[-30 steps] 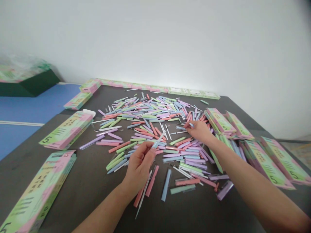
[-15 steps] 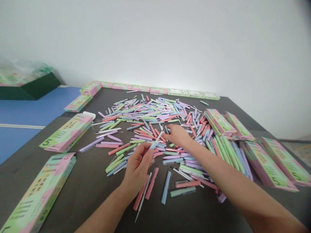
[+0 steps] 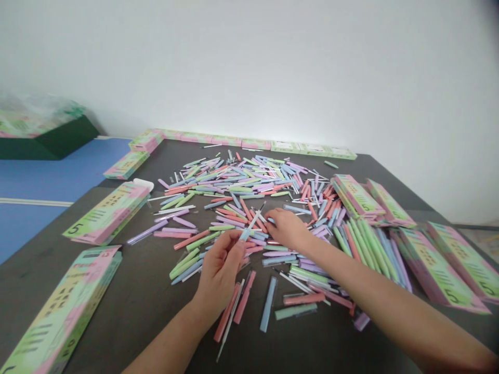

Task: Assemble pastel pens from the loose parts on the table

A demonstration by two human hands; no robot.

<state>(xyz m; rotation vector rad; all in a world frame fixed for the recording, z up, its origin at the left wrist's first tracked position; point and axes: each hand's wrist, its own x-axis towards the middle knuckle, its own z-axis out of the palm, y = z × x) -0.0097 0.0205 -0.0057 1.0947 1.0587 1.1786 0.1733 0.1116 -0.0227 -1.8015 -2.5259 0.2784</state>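
Observation:
My left hand is closed in a pinch around a pen, a light blue barrel piece from which a white refill sticks out, up and to the right, with a dark tip. Over the middle of the pile, my right hand has its fingers drawn together on a small blue pen part, mostly covered by the fingertips. Beneath both hands spreads a pile of pen parts in green, blue, purple and coral. Below my left hand lie coral barrel pieces and a white refill.
Printed pen boxes stand along the left side, more boxes at the right, and a row at the back edge. Green, coral and blue barrels lie lined up at right. A dark green tray sits on a blue surface.
My right hand has moved slightly nearer over the pile, and a small blue pen part now shows at its fingertips. My left hand holds the pen almost still.

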